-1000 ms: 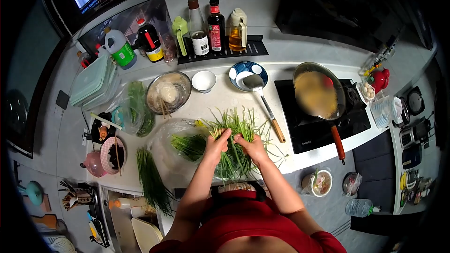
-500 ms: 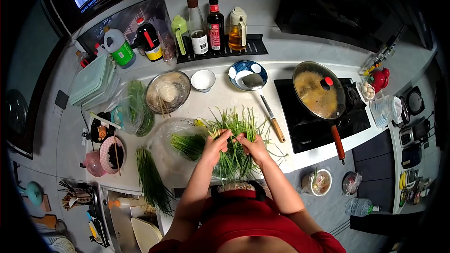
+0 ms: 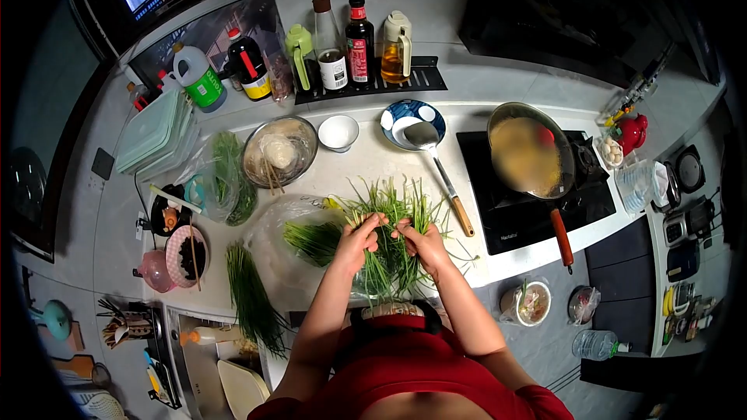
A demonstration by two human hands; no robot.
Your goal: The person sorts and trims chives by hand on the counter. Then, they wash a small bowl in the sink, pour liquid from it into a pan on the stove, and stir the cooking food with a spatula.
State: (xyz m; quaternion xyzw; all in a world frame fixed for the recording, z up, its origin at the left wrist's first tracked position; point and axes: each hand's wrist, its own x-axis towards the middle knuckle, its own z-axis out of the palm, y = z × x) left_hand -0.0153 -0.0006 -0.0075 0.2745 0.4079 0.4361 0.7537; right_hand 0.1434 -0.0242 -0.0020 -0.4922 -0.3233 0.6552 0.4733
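Long thin green stalks (image 3: pixel 393 201) lie in a loose heap on the counter, under and around both hands. My left hand (image 3: pixel 362 238) is closed around a bunch of them, its thumb and forefinger pinched at the pale ends. Just to the right, my right hand (image 3: pixel 420 244) is closed on stalks too, fingertips close to the left ones. Beneath the heap spreads a clear plastic bag (image 3: pixel 272 225), with a darker green bundle (image 3: pixel 310 241) on it. Another long bundle (image 3: pixel 250 295) hangs over the counter's front edge at the left.
A steamed-up lidded pan (image 3: pixel 525 155) sits on the black cooktop (image 3: pixel 506 229). A spatula (image 3: pixel 445 179) rests on a blue patterned bowl (image 3: pixel 398 115). Behind the heap are a white bowl (image 3: pixel 338 133) and a metal bowl with dough (image 3: pixel 280 152). Bottles (image 3: pixel 359 43) stand on the back shelf.
The fingers of both hands have shifted slightly at the stalk ends, and my right hand has moved a little to the right. The bundles and dishes have stayed in place.
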